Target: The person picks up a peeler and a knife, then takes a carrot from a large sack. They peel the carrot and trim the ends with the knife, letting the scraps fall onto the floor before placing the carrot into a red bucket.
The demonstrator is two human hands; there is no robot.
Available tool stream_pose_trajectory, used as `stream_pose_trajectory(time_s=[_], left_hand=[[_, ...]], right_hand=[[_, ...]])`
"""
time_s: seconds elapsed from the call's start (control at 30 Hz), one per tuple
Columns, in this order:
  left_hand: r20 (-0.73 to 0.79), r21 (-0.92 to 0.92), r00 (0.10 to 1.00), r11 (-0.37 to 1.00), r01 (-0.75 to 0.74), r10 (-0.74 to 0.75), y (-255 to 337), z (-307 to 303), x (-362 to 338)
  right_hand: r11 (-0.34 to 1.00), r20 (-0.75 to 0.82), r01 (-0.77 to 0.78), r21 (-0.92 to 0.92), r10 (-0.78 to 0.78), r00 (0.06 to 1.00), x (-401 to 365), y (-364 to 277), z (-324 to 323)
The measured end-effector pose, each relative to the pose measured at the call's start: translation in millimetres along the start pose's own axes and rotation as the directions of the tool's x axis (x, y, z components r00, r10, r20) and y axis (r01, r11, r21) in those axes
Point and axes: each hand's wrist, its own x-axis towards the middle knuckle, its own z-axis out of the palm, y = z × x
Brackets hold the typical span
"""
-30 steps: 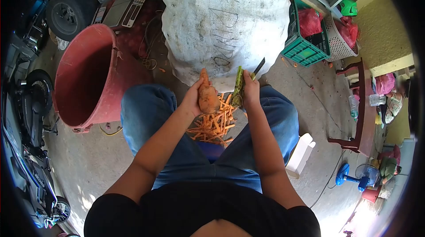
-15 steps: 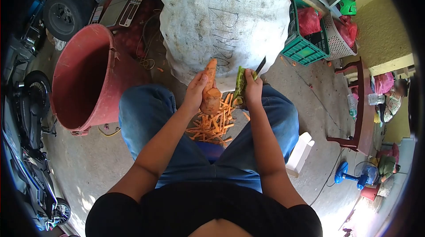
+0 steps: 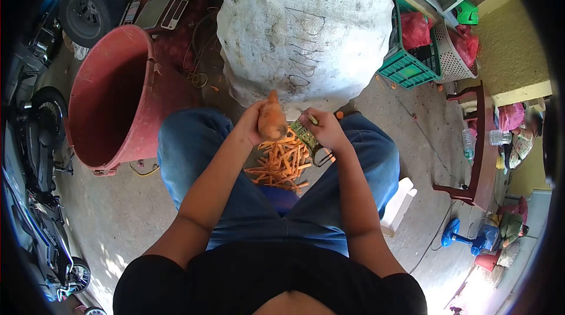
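Note:
A thick orange carrot (image 3: pixel 272 120) is held by my left hand (image 3: pixel 251 124), its narrow tip toward the sack. Close on its right, my right hand (image 3: pixel 325 132) is closed around a tool with a green patterned part (image 3: pixel 303 137) and a dark wire-like end; its exact kind I cannot make out. Beneath both hands, between my knees, lies a pile of orange carrot strips (image 3: pixel 282 165). Just beyond my hands stands a large white sack (image 3: pixel 300 32) with handwriting on it.
A red tub (image 3: pixel 141 103) stands at left, a tyre (image 3: pixel 91 9) and a scale (image 3: pixel 162 6) behind it. At right are a green crate (image 3: pixel 412 68), a white basket (image 3: pixel 450 62), a wooden bench (image 3: pixel 484 150), a blue fan (image 3: pixel 465 237) and a white box (image 3: pixel 399 206).
The carrot has turned and now shows its thick end toward me. My right hand has moved left and toward me, and the tool has turned; its dark blade no longer points up past the hand.

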Motion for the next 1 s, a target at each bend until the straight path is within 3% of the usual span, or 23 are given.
stream_pose_trajectory(time_s=[0.03,0.1,0.23,0.33,0.4,0.5,0.73,0.8,1.0], left_hand=[[-0.002,-0.002,1.0,1.0,-0.002,0.002,0.6,3.5,-3.2],[-0.02,0.122,0.999,0.992,-0.026,0.029,0.4,13.5,-9.3],[-0.017,0.14,0.999,0.989,-0.038,0.041,-0.8,15.0,-8.2],[0.068,0.227,0.993,0.968,-0.109,0.096,-3.0,15.4,-7.5],[0.111,0.375,0.972,0.897,-0.234,0.207,-3.4,21.4,-9.5],[0.115,0.509,0.958,0.813,-0.283,0.262,-2.9,31.0,-16.1],[0.168,0.586,0.908,0.701,-0.406,0.385,-0.5,41.4,-22.2],[0.243,0.624,0.875,0.624,-0.471,0.418,0.1,40.3,-21.6],[0.335,0.661,0.893,0.601,-0.451,0.302,-2.5,38.0,-20.9]], right_hand=[[0.994,0.081,-0.054,-0.097,0.062,0.995,0.1,-3.8,-0.1],[0.99,0.09,-0.065,-0.122,0.076,0.993,1.7,-5.3,-0.1],[0.968,0.074,-0.102,-0.228,0.122,0.99,1.9,-4.5,0.7],[0.962,0.085,-0.098,-0.254,0.123,0.989,-1.1,-7.4,5.2],[0.959,0.098,-0.085,-0.271,0.116,0.988,-2.3,-11.6,8.6],[0.947,0.115,-0.051,-0.316,0.091,0.989,-4.6,-12.0,11.8],[0.908,0.085,0.016,-0.418,0.022,0.996,-6.7,-12.1,15.0],[0.898,0.083,0.027,-0.439,0.01,0.997,-7.0,-13.0,14.9],[0.861,0.099,0.038,-0.507,0.014,0.995,-9.0,-22.3,13.9]])
